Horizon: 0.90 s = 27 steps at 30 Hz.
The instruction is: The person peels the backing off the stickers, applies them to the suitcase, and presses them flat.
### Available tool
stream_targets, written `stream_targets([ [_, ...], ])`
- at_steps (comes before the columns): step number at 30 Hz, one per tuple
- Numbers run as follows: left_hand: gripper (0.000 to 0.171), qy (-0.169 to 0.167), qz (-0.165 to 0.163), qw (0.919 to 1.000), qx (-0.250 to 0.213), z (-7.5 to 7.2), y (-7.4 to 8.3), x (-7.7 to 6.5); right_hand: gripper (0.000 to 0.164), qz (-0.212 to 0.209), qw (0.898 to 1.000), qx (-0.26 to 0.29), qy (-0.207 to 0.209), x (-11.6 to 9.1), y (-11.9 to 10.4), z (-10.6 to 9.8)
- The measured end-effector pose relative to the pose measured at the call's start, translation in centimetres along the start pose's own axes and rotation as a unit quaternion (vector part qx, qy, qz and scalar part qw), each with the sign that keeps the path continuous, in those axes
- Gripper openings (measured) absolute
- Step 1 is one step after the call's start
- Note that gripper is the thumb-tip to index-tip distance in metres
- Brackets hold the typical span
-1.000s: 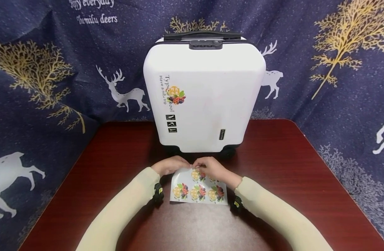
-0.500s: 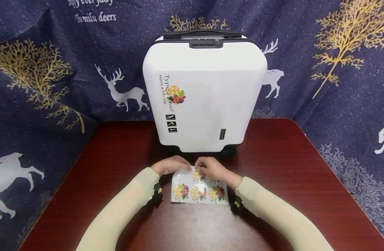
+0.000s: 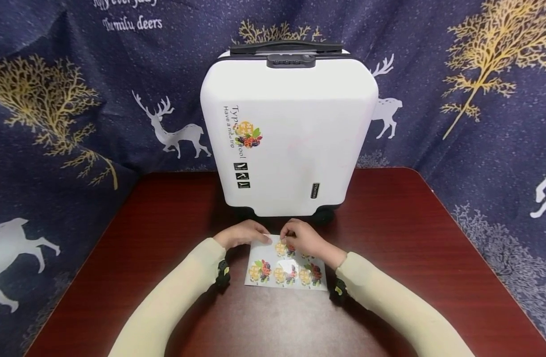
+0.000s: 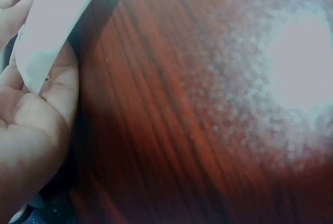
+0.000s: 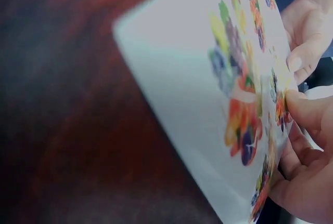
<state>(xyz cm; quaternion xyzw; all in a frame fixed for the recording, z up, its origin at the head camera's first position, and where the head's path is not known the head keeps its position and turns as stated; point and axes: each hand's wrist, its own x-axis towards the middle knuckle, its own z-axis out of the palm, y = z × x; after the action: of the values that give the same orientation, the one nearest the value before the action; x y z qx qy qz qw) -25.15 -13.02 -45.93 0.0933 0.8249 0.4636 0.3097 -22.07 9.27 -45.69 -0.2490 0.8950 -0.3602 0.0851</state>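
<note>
A white sticker sheet (image 3: 263, 252) printed with rows of fruit bunches is held up over the table in front of the suitcase. My left hand (image 3: 243, 234) grips its far left corner, thumb on the printed face. In the left wrist view, the white back of the sheet (image 4: 54, 18) runs over the palm. My right hand (image 3: 303, 238) pinches at the sheet's far edge beside a fruit sticker, thumb on the front and curled fingers behind, as the right wrist view shows. Part of the far row lies hidden under this hand.
A white suitcase (image 3: 291, 129) stands upright on the dark red table (image 3: 389, 238), just beyond the hands. One fruit sticker (image 3: 248, 135) is on its upper left, over printed lettering. Behind hangs a dark blue cloth (image 3: 179, 59) with deer and gold trees.
My right hand has shifted slightly right, widening the gap between the hands. The sheet's curled far left corner has flattened, and the sheet has moved a little right.
</note>
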Motion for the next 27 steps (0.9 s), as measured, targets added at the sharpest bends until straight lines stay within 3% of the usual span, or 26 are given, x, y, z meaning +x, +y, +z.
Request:
stream_targets([
  [8,0.033,0.002,0.006,0.9999,0.010,0.13,-0.04,0.07,0.005,-0.011,1.000,-0.014,0.009,-0.05,-0.19,-0.21],
  [21,0.037,-0.015,0.000,0.9999,0.008,0.04,0.40,-0.24,0.010,-0.023,1.000,0.011,0.008,-0.25,0.13,-0.46],
  [27,0.036,-0.017,0.001,0.9999,0.001,0.01,0.28,-0.13,0.010,-0.053,0.998,0.016,0.031,-0.72,-0.02,-0.66],
])
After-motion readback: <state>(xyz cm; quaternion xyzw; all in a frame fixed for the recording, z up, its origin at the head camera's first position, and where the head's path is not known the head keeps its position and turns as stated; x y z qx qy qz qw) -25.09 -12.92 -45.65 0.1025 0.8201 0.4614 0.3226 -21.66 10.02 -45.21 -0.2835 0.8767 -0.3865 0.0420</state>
